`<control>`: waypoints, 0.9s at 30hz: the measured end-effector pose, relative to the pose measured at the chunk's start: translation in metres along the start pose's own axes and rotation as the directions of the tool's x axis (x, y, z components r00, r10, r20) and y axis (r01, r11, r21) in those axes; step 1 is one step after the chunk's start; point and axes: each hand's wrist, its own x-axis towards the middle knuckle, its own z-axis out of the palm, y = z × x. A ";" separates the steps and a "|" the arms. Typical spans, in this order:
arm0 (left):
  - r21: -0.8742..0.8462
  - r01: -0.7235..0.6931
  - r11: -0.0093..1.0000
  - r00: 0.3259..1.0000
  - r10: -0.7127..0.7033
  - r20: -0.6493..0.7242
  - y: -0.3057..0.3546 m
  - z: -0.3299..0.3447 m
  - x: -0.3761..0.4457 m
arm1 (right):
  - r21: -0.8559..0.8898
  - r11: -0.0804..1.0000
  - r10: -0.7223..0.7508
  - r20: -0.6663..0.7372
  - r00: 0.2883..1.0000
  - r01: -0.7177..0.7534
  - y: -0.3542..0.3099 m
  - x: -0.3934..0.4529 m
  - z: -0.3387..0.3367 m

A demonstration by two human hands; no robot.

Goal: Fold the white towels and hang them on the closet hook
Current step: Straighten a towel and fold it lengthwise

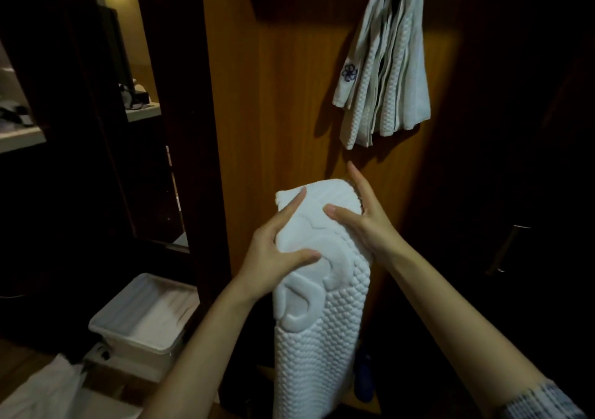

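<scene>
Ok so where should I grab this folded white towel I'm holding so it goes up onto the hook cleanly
Probably at the folded top end of the towel, where the left hand and right hand already pinch it from either side. That end is a thick, compact fold, while the rest hangs long below. Lifting from the top lets it drape beside the hung towels.

Both forearms are bare; a grey-blue knitted sleeve (544, 401) covers the right upper arm.

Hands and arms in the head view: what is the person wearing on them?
Both hands, left and right, are bare, with no gloves, rings or watch visible. The forearms are bare too. Only the right arm shows a sleeve, pushed up, knitted, in mottled grey-blue.
</scene>
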 end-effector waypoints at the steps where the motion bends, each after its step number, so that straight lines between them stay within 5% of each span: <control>1: -0.031 0.007 0.999 1.000 -0.008 -0.016 0.004 0.000 0.005 | 0.006 0.999 0.049 0.005 0.999 -0.049 0.001 -0.001 -0.003; 5: 0.001 0.068 0.998 0.996 -0.068 -0.055 0.020 0.006 0.031 | 0.052 0.982 0.185 -0.021 0.982 -0.184 0.013 -0.025 -0.010; 8: 0.114 0.131 0.985 0.978 -0.109 -0.176 0.028 0.006 0.052 | 0.006 1.000 0.008 -0.015 1.000 -0.008 0.035 -0.052 -0.004; 15: -0.286 0.302 0.909 0.946 -0.323 -0.026 0.032 -0.015 0.056 | -0.024 0.985 -0.171 -0.035 0.985 0.170 0.015 -0.040 0.006; 20: -0.517 0.257 0.817 0.921 -0.369 -0.124 0.008 -0.006 0.049 | -0.082 0.984 -0.152 0.077 0.985 0.158 -0.011 -0.004 -0.005; 24: -0.464 0.262 0.846 0.884 -0.403 -0.237 0.011 0.005 0.060 | -0.284 0.959 -0.021 -0.085 0.996 -0.004 -0.007 0.010 -0.015; 27: -0.188 0.282 0.941 0.882 -0.332 -0.334 0.021 0.021 0.066 | -0.420 0.902 -0.009 -0.245 0.970 -0.097 0.012 -0.001 -0.016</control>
